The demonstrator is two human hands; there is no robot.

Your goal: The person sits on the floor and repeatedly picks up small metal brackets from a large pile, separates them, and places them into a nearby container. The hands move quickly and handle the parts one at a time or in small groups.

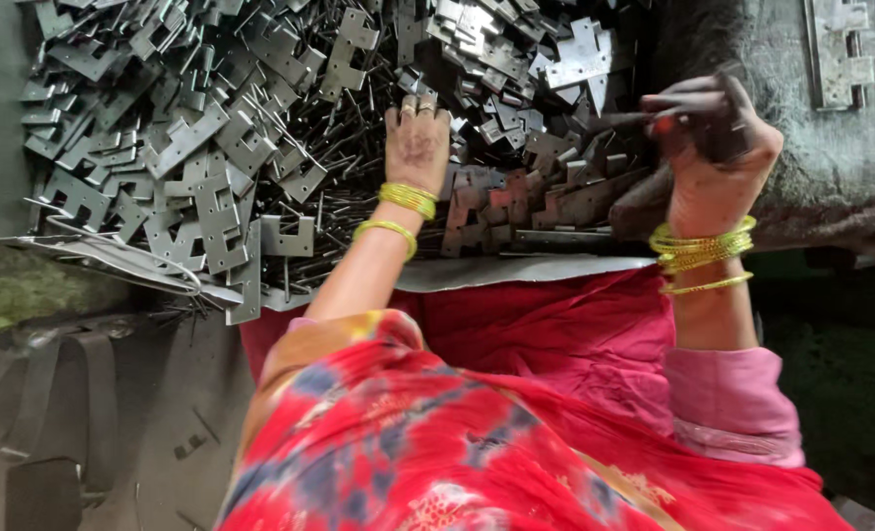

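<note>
Reaching into the heap of grey metal hinge leaves (231, 157), the left hand (417, 146) lies flat on the pile at about twelve o'clock from the lap, fingers spread and pressed among the plates and thin pins (344, 211); it closes on nothing that can be made out. The right hand (715, 157), at two o'clock, is curled shut around a small dark piece (698, 123), too blurred to tell its kind, held above the heap's right edge beside a stone block (831, 147). Doing this well likely means lifting one leaf cleanly by its flat edge rather than raking, since the stamped corners and loose pins look sharp, and keeping the bangles (703, 251) from snagging.
</note>
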